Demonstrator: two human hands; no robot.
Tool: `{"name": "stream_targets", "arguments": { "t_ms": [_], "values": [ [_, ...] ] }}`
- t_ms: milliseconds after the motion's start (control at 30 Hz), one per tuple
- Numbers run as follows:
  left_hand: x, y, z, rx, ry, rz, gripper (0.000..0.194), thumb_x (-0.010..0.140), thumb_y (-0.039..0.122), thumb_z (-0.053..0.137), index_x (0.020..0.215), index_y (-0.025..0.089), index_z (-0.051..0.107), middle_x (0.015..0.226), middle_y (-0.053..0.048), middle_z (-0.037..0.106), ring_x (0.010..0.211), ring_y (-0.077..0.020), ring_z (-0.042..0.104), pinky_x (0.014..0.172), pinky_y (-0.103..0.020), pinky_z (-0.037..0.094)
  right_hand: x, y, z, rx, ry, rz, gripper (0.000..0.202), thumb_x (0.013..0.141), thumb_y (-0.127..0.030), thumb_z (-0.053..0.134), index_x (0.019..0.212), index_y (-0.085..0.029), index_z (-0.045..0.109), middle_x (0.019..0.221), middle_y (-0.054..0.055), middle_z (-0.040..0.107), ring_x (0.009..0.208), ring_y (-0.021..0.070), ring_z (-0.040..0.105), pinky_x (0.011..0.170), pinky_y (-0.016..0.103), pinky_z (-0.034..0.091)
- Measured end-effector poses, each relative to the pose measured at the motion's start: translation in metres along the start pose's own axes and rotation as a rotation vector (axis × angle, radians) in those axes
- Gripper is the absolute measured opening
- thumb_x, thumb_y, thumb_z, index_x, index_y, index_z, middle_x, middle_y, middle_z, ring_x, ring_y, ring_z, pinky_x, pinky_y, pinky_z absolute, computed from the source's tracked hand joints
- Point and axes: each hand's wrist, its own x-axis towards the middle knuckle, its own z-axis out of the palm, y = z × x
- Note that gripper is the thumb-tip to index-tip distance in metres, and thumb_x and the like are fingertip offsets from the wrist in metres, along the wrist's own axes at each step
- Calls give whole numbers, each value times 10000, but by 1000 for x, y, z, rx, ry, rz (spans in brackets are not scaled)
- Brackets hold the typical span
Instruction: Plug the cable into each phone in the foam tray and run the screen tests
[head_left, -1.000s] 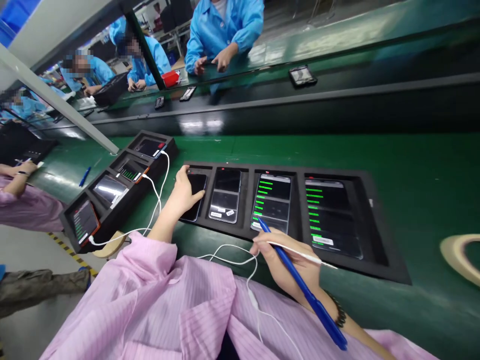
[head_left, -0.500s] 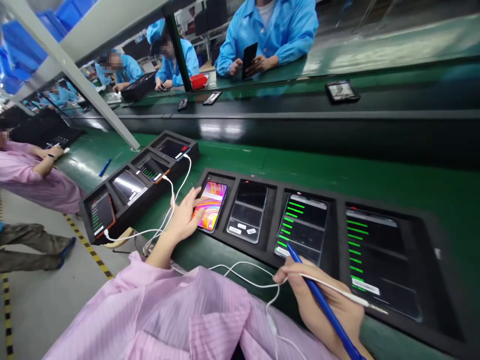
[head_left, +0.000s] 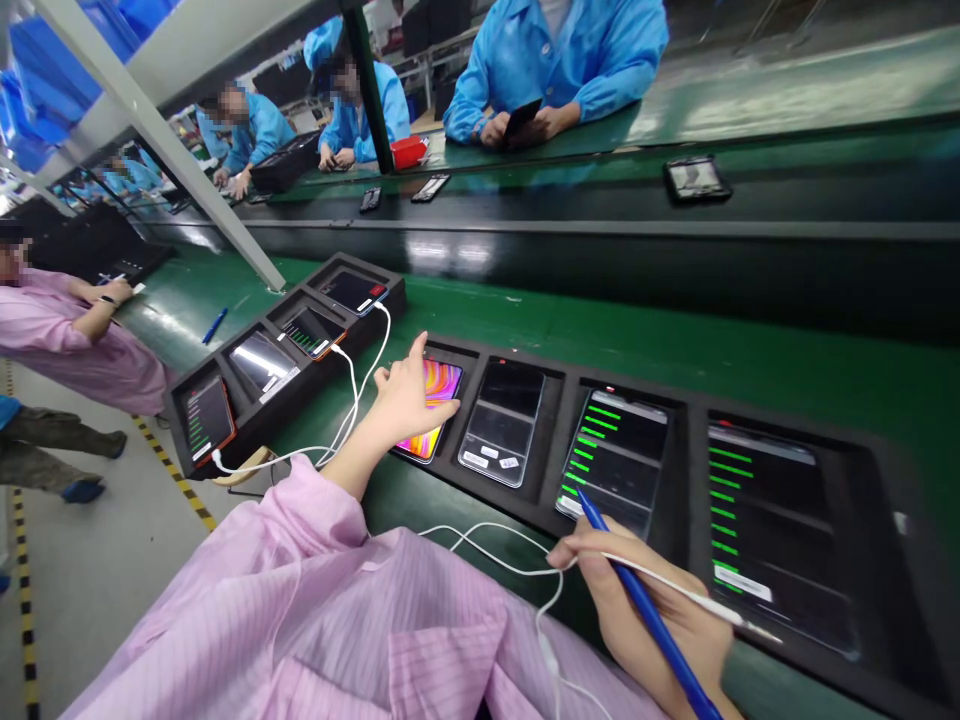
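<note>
My left hand (head_left: pixel 405 395) is over the phone with the colourful lit screen (head_left: pixel 429 440), fingers apart and nothing held; whether it touches the glass I cannot tell. That phone lies in the leftmost slot of a black foam tray (head_left: pixel 551 435). My right hand (head_left: pixel 645 590) is closed round a blue pen (head_left: pixel 637 600) and a white cable (head_left: pixel 675 590) with a metal plug. The pen tip is at the lower edge of a phone with green bars (head_left: pixel 615 450). Beside it lie a dark phone (head_left: pixel 502 420) and, at the right, another phone with green bars (head_left: pixel 780 520).
A second foam tray (head_left: pixel 262 400) with several phones, some on white cables, stands at the left. Beyond it are a blue pen (head_left: pixel 214 326) and a slanted metal post (head_left: pixel 172 150). People in blue sit across the line; a person in pink is at far left.
My left hand has moved up over the lit phone, its index finger now stretched past the phone's top edge. My right hand holds the pen and cable as before. The view has shifted slightly.
</note>
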Motion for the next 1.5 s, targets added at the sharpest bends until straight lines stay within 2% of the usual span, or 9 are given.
{"name": "stream_targets", "arguments": {
  "t_ms": [233,333,500,767,967,1100,1233,1367,1500],
  "values": [
    [19,2,5,-2,61,72,1192,702,294,743,1570,182,-66,1406,-233,524,1333,-388,502,1105,-624,251,9,-8,-3,1,13,-45,198,859,-72,558,816,-240,653,604,-31,682,496,144,642,472,225,543],
    [25,5,7,37,63,58,1193,694,288,757,1565,165,-49,1388,-238,528,1308,-377,525,1131,-640,219,9,-8,-4,-10,11,-42,192,856,-71,560,814,-235,652,600,-19,683,472,148,629,489,244,548],
    [33,10,8,58,40,34,1223,654,252,788,1558,137,-28,1288,-211,575,1225,-355,564,1095,-588,307,6,-6,-4,-14,15,-48,175,864,-81,563,819,-227,649,601,-18,680,490,144,636,567,248,575],
    [32,9,16,53,118,23,1106,690,318,762,1539,162,70,1121,-154,611,1114,-368,576,1036,-578,354,5,-6,-7,-40,1,-55,184,883,-82,553,827,-235,638,611,-31,678,547,146,663,602,257,594],
    [37,8,18,38,151,-9,1107,673,310,787,1524,188,89,1127,-141,596,1100,-352,586,1039,-580,336,2,-5,-8,-31,-6,-57,188,881,-79,550,847,-242,636,616,-29,682,512,145,634,635,285,585],
    [42,12,19,93,193,-70,1125,668,336,815,1515,125,106,1102,-151,593,1106,-356,588,1025,-557,366,2,-5,-7,-36,0,-55,178,909,-105,544,853,-248,634,624,-50,678,527,120,623,650,254,570],
    [43,18,18,123,189,-55,1030,689,284,802,1486,114,170,1074,-146,600,1115,-360,575,992,-538,408,1,-5,-8,-39,-18,-57,177,914,-107,546,847,-248,630,633,-45,678,530,123,610,641,264,567],
    [41,18,15,68,181,-56,983,690,246,803,1454,144,192,1228,-201,566,1201,-373,550,998,-544,407,1,-6,-9,-17,-9,-65,178,888,-86,565,863,-249,633,643,-42,682,508,129,594,599,281,559],
    [22,6,7,-104,140,-20,1021,710,306,835,1454,263,136,1447,-209,458,1326,-363,517,1085,-599,318,3,-9,-9,0,-11,-80,184,879,-73,560,875,-241,635,638,-25,674,518,141,600,558,286,532]
  ]
}}
